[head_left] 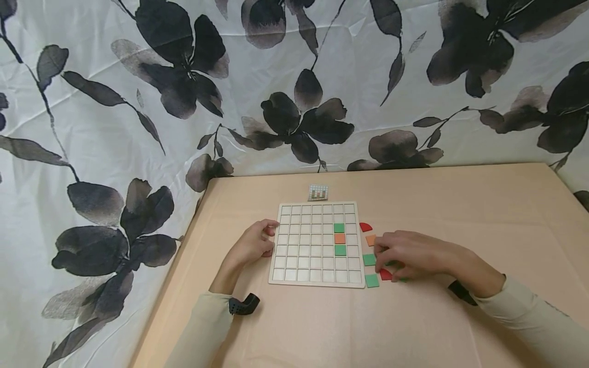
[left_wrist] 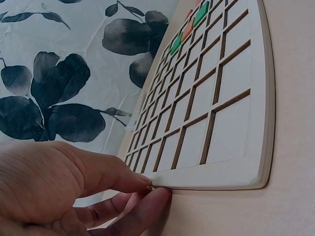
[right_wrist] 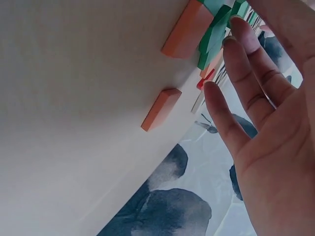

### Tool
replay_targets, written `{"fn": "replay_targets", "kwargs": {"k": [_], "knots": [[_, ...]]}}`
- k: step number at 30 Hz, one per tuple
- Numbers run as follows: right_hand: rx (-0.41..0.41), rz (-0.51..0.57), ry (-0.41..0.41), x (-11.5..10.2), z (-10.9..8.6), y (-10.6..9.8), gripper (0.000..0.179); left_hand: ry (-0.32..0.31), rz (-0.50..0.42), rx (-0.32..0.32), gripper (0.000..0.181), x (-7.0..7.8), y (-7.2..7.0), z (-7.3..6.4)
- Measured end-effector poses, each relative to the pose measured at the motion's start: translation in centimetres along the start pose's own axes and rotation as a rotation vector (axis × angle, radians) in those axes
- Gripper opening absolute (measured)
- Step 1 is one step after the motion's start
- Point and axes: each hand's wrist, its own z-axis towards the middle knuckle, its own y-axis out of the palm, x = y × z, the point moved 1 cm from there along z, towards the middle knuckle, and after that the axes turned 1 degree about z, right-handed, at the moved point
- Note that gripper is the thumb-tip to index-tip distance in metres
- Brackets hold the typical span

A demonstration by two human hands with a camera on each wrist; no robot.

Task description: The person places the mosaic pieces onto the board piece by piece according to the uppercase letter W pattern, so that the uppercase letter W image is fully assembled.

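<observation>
A white grid board [head_left: 317,285] lies on the table with two green tiles [head_left: 339,228] and an orange tile [head_left: 339,238] between them in one column. At its left edge is my left hand [head_left: 252,243]; thumb and fingertip pinch the rim [left_wrist: 211,179] in the left wrist view. My right hand [head_left: 416,253] hovers low over loose pieces right of the board, fingers spread and slightly bent, nothing seen between them. Near its fingertips lie a green square [head_left: 369,259] and a red piece [head_left: 385,274]. In the right wrist view, orange blocks [right_wrist: 161,109] lie below the fingers. My right hand hides some pieces.
A small card with a grid pattern [head_left: 318,192] lies behind the board. Beside the board's right edge are a red quarter-round [head_left: 365,227], an orange piece [head_left: 370,240] and another green square [head_left: 372,280]. A flowered cloth [head_left: 294,87] hangs behind the table [head_left: 483,214].
</observation>
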Motion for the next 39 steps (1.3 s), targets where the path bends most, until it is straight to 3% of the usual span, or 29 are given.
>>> {"fn": "replay_targets", "kwargs": {"k": [8, 24, 39], "knots": [[0.053, -0.033, 0.000, 0.0, 0.1, 0.3, 0.023, 0.012, 0.010, 0.003, 0.060, -0.2, 0.1, 0.1], [0.065, -0.015, -0.003, -1.4, 0.2, 0.8, 0.022, 0.018, 0.006, -0.015, 0.059, -0.5, -0.4, -0.4], [0.083, -0.018, -0.011, -1.1, 0.8, 0.9, 0.015, 0.016, -0.012, -0.029, 0.060, -0.6, -0.4, -0.3]]}}
